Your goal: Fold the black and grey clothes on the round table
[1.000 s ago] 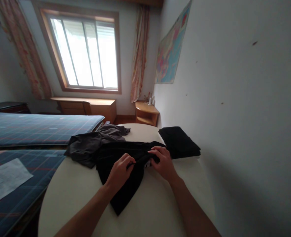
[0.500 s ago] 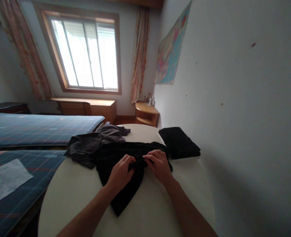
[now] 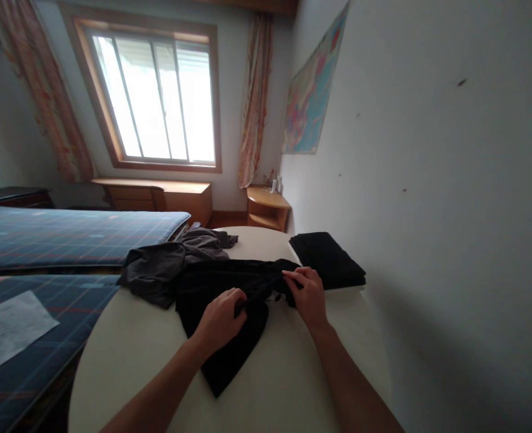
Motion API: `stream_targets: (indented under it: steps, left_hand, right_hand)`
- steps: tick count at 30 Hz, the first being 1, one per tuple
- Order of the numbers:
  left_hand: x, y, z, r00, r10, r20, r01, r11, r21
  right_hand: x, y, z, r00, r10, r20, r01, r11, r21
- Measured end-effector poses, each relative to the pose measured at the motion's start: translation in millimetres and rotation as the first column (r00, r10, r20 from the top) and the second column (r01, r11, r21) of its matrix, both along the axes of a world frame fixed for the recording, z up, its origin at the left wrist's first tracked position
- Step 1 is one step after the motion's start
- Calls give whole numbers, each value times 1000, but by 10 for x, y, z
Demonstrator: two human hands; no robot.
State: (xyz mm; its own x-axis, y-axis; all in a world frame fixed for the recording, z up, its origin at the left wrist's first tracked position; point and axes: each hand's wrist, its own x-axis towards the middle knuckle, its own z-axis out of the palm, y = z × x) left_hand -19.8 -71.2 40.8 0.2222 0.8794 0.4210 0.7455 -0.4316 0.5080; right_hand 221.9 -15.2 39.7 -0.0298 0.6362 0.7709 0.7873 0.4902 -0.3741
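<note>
A black garment (image 3: 216, 282) lies spread and rumpled on the round cream table (image 3: 266, 385); its exact kind does not show. One tapered end points toward me. My left hand (image 3: 223, 316) pinches an edge near its middle, fingers closed round the cloth. Farther right, my right hand (image 3: 306, 294) is closed on another part of that edge, thumb and forefinger together. Between the two hands the edge runs slightly raised. A small pale patch shows under it beside my right hand.
Dark grey clothing (image 3: 153, 270) lies crumpled at the table's left back. A folded black stack (image 3: 327, 258) sits at the right, near the white wall (image 3: 451, 252). Left of the table are plaid mattresses (image 3: 76, 237) with a paper sheet (image 3: 13, 331) on the nearer one.
My right hand has moved to the right and slightly up along the cloth, widening the gap between my hands. My left hand stays almost in place.
</note>
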Motion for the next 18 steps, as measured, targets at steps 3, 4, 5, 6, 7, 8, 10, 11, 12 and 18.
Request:
stream_targets:
  steps: [3,4,5,6,7,8,10,11,12,18]
  left_hand:
    - [18,4,13,995,-9,101,4,999,54]
    - [22,6,11,991,-10,136,1,998,67]
    - [25,9,7,986,-9,164,-4,997,79]
    - [27,12,2,983,-7,184,-9,996,88]
    - [27,14,-5,981,-3,196,-15,995,94]
    - [26,17,-11,979,2,202,-22,995,95]
    - [22,21,-18,977,13,214,-33,995,90]
    - [20,22,-18,974,16,226,-38,995,90]
    - [18,22,-14,970,14,242,-38,995,95]
    - [56,-14,31,925,-72,373,22,990,138]
  right_hand:
    - [4,11,-6,998,19,-59,-21,999,-37]
    - [3,7,-2,996,25,-81,-29,998,-53]
    - [1,1,3,994,28,-101,-35,997,-67]
    - [-2,-8,11,993,29,-117,-38,996,-79]
    - [-4,-18,20,991,28,-132,-40,995,-87]
    - [-6,-28,28,989,28,-147,-42,995,-89]
    - [-7,-42,40,984,39,-175,-55,995,-88]
    - [-7,-45,44,981,46,-187,-63,995,-83]
    - [-6,-46,45,979,54,-196,-71,994,-80]
    - [-6,-35,39,971,76,-228,-96,992,-82]
